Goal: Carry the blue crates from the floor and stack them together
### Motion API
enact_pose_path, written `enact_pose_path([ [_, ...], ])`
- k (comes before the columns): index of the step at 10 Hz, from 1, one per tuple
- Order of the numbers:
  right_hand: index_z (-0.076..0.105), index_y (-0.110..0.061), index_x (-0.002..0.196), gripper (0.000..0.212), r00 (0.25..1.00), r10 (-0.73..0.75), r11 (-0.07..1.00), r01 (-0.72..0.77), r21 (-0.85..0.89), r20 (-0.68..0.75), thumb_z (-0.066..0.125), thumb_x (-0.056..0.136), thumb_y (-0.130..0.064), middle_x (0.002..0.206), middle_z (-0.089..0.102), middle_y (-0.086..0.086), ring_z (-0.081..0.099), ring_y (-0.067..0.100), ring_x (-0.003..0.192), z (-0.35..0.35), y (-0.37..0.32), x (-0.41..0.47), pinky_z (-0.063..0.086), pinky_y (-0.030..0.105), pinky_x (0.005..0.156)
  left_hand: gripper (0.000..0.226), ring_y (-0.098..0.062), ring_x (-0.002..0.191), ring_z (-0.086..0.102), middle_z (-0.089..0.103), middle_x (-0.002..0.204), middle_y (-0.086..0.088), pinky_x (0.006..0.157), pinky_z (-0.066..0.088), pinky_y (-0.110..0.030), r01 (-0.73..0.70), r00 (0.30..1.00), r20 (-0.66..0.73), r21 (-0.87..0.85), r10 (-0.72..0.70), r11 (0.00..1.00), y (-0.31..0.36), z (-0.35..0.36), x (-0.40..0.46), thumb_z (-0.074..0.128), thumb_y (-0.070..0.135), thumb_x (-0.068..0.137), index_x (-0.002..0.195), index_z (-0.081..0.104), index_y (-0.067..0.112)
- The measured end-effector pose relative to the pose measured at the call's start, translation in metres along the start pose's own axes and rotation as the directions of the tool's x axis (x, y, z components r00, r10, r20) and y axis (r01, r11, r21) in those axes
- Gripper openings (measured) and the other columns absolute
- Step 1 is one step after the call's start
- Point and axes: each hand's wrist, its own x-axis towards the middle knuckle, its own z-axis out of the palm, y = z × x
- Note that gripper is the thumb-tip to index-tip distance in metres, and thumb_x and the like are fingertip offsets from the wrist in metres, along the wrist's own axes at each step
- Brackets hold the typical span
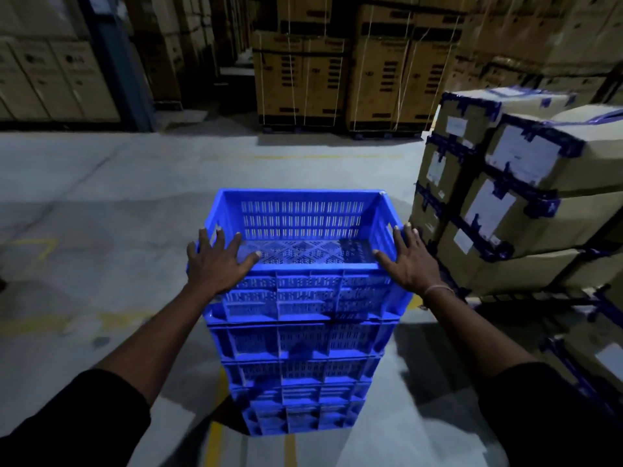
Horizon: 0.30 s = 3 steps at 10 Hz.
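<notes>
Head view: left hand (215, 261) and right hand (409, 261), fingers spread and straight, pressed flat on near corners of top blue crate (303, 227), arms stretched forward. Crate atop stack of blue crates (300, 369) on concrete floor (101, 197), beside taped cardboard boxes (505, 183).
</notes>
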Motion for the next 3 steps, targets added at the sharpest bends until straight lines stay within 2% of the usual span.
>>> enact_pose_path([
  [1,-0.002,-0.024,0.161,0.103,0.998,0.028,0.999,-0.027,-0.023,0.048,0.016,0.082,-0.088,0.169,-0.012,0.002,-0.013,0.022,0.155,-0.007,-0.005,-0.002,0.010,0.054,0.124,0.118,-0.039,0.153,0.002,0.009,0.168,-0.008,0.117,0.010,-0.060,-0.098,0.995,0.012,-0.030,0.099,0.995,-0.004,-0.013,-0.012,-0.012,0.096,0.063,0.159,0.015,0.032],
  [2,-0.007,-0.028,0.160,0.104,0.989,0.061,0.998,-0.059,-0.022,0.131,0.018,0.080,-0.090,0.167,-0.017,0.003,-0.017,0.023,0.154,-0.017,-0.007,-0.003,-0.002,0.060,0.121,0.124,-0.031,0.155,-0.009,-0.004,0.168,-0.011,0.121,0.005,-0.057,-0.202,0.975,0.074,-0.092,0.209,0.975,-0.014,-0.022,-0.015,-0.016,0.098,0.058,0.161,0.002,0.031],
  [3,-0.006,-0.027,0.161,0.124,0.998,0.020,0.999,-0.022,0.046,0.055,0.001,0.060,-0.100,0.168,-0.013,0.004,-0.015,0.023,0.154,-0.035,-0.020,-0.002,-0.005,0.058,0.121,0.119,-0.034,0.152,-0.018,-0.014,0.167,-0.010,0.121,0.003,-0.058,-0.273,0.958,0.033,-0.197,0.284,0.942,-0.020,-0.045,-0.019,-0.007,0.099,0.062,0.160,-0.005,0.032],
])
